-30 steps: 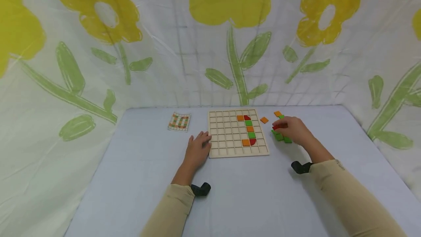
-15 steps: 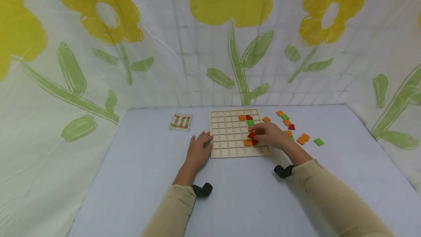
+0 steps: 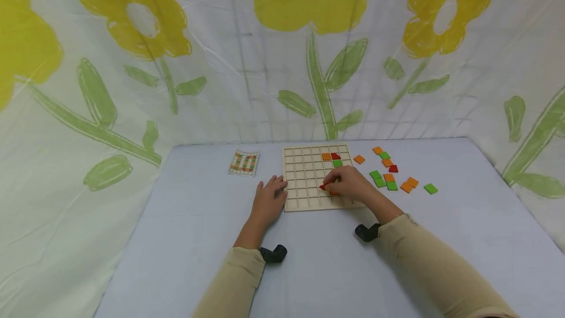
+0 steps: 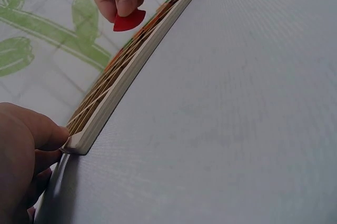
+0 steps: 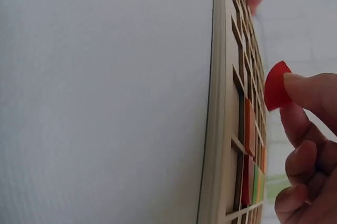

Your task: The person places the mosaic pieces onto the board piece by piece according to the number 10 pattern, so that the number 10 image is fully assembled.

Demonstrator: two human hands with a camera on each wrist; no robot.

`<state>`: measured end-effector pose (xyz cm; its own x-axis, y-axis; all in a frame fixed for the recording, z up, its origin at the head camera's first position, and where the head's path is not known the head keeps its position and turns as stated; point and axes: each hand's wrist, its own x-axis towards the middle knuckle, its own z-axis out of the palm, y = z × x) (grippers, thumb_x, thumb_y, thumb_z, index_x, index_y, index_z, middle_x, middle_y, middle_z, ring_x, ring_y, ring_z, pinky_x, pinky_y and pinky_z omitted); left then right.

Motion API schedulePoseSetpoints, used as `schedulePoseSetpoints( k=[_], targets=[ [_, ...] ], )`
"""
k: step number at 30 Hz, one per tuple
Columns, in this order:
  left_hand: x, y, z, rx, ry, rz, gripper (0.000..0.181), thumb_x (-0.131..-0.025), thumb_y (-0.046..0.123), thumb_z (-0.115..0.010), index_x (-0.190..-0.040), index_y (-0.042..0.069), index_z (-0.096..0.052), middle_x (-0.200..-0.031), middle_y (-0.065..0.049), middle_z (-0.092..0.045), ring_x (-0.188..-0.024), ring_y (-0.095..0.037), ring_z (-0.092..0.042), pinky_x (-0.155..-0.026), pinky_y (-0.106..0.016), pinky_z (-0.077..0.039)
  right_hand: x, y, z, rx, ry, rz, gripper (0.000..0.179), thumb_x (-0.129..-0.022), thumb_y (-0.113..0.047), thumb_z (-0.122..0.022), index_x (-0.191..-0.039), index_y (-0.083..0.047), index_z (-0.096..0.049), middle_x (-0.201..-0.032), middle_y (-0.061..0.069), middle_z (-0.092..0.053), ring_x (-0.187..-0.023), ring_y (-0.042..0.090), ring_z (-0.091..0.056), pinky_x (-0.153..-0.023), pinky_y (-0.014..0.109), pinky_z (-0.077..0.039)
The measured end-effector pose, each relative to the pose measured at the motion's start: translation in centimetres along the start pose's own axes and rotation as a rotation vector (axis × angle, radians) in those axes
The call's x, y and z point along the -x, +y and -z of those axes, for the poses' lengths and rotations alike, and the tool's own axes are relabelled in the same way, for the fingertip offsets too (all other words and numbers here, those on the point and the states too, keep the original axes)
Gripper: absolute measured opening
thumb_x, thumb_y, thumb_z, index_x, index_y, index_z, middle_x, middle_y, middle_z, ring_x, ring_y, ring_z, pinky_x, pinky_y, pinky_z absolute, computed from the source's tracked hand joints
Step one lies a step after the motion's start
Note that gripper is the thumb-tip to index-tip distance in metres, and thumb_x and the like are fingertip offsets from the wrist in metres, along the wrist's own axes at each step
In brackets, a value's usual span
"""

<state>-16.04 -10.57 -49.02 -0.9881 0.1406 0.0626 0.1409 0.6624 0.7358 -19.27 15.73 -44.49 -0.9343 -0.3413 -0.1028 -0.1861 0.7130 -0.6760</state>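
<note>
From where I'm standing, the right hand [image 3: 346, 183] is hovering over the lower part of the board [image 3: 300, 175], its thumb and finger pinching a red piece [image 5: 276, 88] with a curved edge, which is hanging just above the cells. The left hand [image 3: 268, 202] is resting at the board's left side with its fingers loosely spread, a digit touching the near corner. That right hand is getting in the way of my view, hiding several cells, though a lower orange tile [image 3: 334, 192] is peeking out beneath it. Farther up, an upper orange tile [image 3: 326, 156] is sitting next to a seated red tile [image 3: 336, 156], with a seated green tile [image 3: 337, 163] lying just below that. Off the board's right edge, a single orange tile [image 3: 359, 159] is lying close by; beyond it, loose tiles in orange and green are scattering in small clusters, a loose red tile [image 3: 393, 169] is ending one chain, and a lone green tile [image 3: 430, 189] is lying farthest right. A patterned card [image 3: 243, 163] is lying left of the board, well apart from the pieces. Both sleeves [image 3: 441, 269] are reaching across the pale tabletop [image 3: 185, 220], and a flowered cloth [image 3: 212, 97] is hanging behind everything.
</note>
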Motion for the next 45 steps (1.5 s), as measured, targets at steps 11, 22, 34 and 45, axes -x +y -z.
schedulePoseSetpoints(
  k=[11,22,34,45],
  targets=[
    [-0.2,-0.2,-0.2,-0.023,-0.001,-0.009,0.034,-0.099,0.021,-0.057,-0.13,0.011,-0.064,-0.147,-0.004,-0.052,-0.145,-0.022,-0.036,-0.125,-0.05,-0.009,-0.4,0.3,-0.9,0.115,-0.025,-0.034,0.012,-0.09,-0.023,-0.071,-0.098,-0.017,-0.077,-0.096,-0.001,-0.069,-0.086,0.016,-0.056,-0.073,0.031,-0.05],
    [-0.1,-0.2,-0.2,-0.034,0.003,-0.016,0.034,-0.099,0.022,-0.057,-0.13,0.01,-0.064,-0.147,-0.005,-0.052,-0.145,-0.023,-0.036,-0.125,-0.051,-0.01,0.0,0.7,-0.2,0.179,-0.032,-0.026,0.011,-0.09,-0.022,-0.069,-0.097,-0.017,-0.076,-0.101,0.0,-0.07,-0.094,0.019,-0.06,-0.082,0.038,-0.053],
    [0.0,0.0,-0.1,-0.05,0.001,-0.012,0.034,-0.099,0.021,-0.057,-0.129,0.01,-0.065,-0.148,-0.005,-0.052,-0.145,-0.024,-0.037,-0.124,-0.051,-0.01,1.5,4.5,4.6,0.195,0.043,-0.161,0.026,-0.093,-0.025,-0.066,-0.113,-0.01,-0.071,-0.105,0.012,-0.065,-0.09,0.026,-0.056,-0.07,0.033,-0.049],
    [0.0,-0.1,-0.2,-0.056,-0.002,-0.005,0.034,-0.099,0.022,-0.057,-0.13,0.011,-0.064,-0.148,-0.004,-0.051,-0.145,-0.022,-0.036,-0.125,-0.05,-0.009,3.3,6.9,7.5,0.306,0.059,-0.251,0.036,-0.094,-0.027,-0.063,-0.121,-0.003,-0.066,-0.11,0.022,-0.063,-0.093,0.032,-0.059,-0.07,0.042,-0.051]
  ],
)
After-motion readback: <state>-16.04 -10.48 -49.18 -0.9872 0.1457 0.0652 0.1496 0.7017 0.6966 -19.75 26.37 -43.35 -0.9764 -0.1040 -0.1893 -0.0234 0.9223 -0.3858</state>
